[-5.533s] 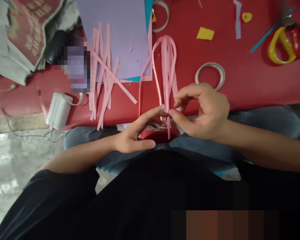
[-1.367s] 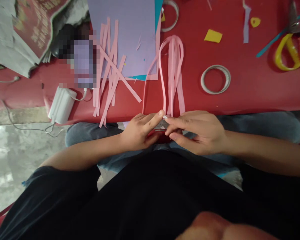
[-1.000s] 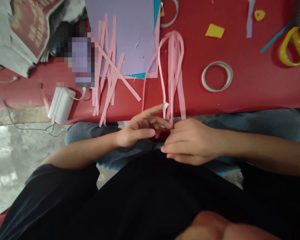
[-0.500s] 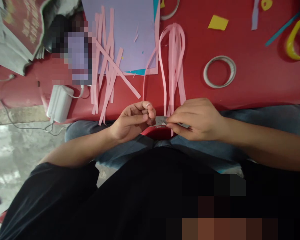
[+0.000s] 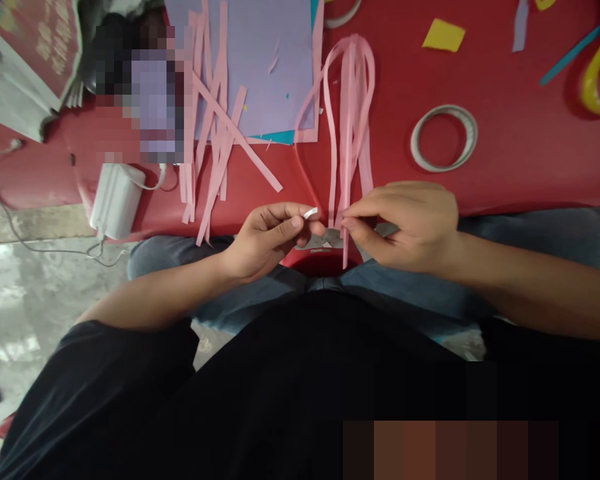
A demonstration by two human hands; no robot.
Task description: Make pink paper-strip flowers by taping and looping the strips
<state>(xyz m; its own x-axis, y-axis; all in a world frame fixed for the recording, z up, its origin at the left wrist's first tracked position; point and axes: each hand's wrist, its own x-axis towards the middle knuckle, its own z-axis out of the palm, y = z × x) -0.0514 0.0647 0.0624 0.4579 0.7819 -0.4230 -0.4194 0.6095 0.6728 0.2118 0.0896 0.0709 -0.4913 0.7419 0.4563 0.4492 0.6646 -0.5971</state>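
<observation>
Between the thumb and index finger of my left hand (image 5: 270, 240) is a small white piece of tape (image 5: 311, 213). My right hand (image 5: 405, 223) has its thumb and index fingertips closed on a pink paper strip (image 5: 347, 167), whose lower end hangs past the table edge toward my lap. That strip lies along a bundle of looped pink strips (image 5: 366, 93) on the red table. One thin strip curves from the bundle toward my left fingertips; whether it touches them I cannot tell.
Loose pink strips (image 5: 235, 137) lie left, partly over purple paper sheets (image 5: 260, 73). A tape roll (image 5: 415, 143) sits to the right, near a yellow paper piece (image 5: 444, 35) and a yellow loop (image 5: 593, 87). At left are a white charger block (image 5: 117, 200) with cables and a blurred-out phone-like object.
My right hand has risen slightly and its fingertips have moved right, onto the pink strip. The left fingers have shifted slightly right, and the white tape piece now shows more clearly.
</observation>
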